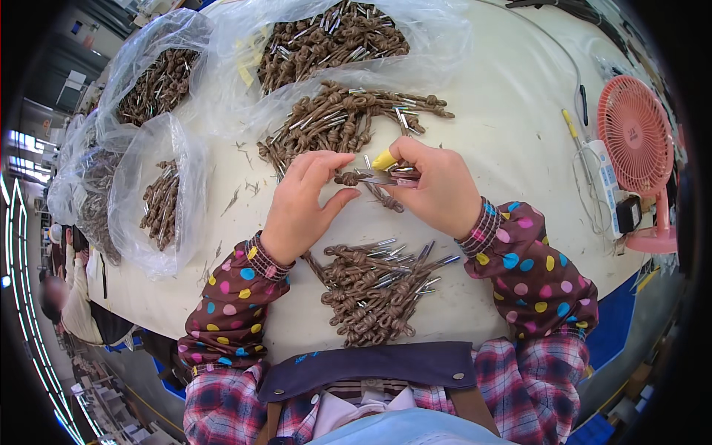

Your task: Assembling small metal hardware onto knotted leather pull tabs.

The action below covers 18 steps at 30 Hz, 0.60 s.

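Note:
In my right hand [437, 185], a pair of metal thread snips [380, 177] is gripped, with the blades pointing left. Yellow tape or a finger cot covers one fingertip of that hand. A brown knotted cord piece [346, 179] lies at the blades, its other end hidden by the right fingers. Around its knot, my left hand [305, 196] has thumb and forefinger apart, not visibly pinching it. Just beyond the hands is a heap of brown knotted cords [326, 119] with silvery tips. Nearer to me sits a second pile of knotted cords [371, 289].
Clear plastic bags of cords stand at the back [430, 67] and left [122, 200]. On the right are a pink fan [634, 137], a white power strip [607, 182] and a yellow-tipped tool [569, 124]. Thread scraps lie on the pale table [222, 245]. A person [78, 297] is at far left.

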Tool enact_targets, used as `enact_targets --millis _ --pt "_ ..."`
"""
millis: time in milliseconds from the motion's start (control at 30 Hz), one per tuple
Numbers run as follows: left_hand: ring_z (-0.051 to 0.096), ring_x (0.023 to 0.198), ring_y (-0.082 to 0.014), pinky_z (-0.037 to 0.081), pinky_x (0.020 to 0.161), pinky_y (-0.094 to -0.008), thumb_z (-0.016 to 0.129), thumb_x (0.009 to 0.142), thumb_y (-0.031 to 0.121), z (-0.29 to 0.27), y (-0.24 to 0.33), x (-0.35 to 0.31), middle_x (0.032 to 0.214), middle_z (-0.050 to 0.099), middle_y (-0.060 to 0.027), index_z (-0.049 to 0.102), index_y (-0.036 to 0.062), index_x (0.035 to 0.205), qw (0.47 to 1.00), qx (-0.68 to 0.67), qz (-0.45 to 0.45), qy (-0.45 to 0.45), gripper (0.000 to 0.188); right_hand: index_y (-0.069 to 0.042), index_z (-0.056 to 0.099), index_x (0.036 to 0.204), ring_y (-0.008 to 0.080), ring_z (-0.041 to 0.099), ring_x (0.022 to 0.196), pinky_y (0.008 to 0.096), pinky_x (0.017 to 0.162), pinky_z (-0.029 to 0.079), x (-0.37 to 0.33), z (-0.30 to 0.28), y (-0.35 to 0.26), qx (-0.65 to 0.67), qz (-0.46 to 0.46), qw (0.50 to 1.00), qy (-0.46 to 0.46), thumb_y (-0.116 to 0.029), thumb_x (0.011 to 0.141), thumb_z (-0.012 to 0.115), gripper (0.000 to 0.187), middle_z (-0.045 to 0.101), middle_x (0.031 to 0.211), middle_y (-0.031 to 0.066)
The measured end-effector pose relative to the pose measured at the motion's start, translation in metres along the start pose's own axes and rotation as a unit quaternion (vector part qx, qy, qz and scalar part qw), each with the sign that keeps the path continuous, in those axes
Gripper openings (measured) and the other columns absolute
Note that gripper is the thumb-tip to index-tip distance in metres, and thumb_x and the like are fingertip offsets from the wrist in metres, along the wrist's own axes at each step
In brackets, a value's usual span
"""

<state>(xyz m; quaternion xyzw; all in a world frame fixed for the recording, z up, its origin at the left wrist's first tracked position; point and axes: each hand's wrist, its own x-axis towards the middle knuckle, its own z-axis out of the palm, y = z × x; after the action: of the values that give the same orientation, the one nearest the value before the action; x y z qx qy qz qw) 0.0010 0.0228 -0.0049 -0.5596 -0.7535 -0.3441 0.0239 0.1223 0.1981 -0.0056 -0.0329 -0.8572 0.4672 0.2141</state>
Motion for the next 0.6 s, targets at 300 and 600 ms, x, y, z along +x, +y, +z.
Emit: enact_targets --millis 300,600 --pt "0.062 0.085 -0.0264 0.052 0.072 -0.0329 0.074 0.076 0.009 0.0036 0.0087 -0.0028 0.1 0.059 -0.012 0.063 0.0091 0.113 0.996 -0.053 -0.068 -0.02 0.038 -0.001 0.059 0.092 0.0102 0.061 0.062 0.0246 0.058 0.049 -0.0014 0.0049 -0.0019 0.015 0.039 0.999 0.008 -0.006 0.079 0.072 0.02 0.064 0.071 0.0068" --pt "0.066 0.076 -0.0218 0.053 0.065 -0.0297 0.071 0.08 0.007 0.0017 0.0019 -0.0044 0.085 0.068 -0.0058 0.067 0.0071 0.097 1.0 0.018 0.006 0.021 0.018 0.0 0.059 0.091 0.0051 0.06 0.065 0.0226 0.057 0.048 -0.0034 0.0083 -0.0022 0.006 0.024 1.0 -0.014 -0.006 0.081 0.071 0.018 0.064 0.074 0.0057"
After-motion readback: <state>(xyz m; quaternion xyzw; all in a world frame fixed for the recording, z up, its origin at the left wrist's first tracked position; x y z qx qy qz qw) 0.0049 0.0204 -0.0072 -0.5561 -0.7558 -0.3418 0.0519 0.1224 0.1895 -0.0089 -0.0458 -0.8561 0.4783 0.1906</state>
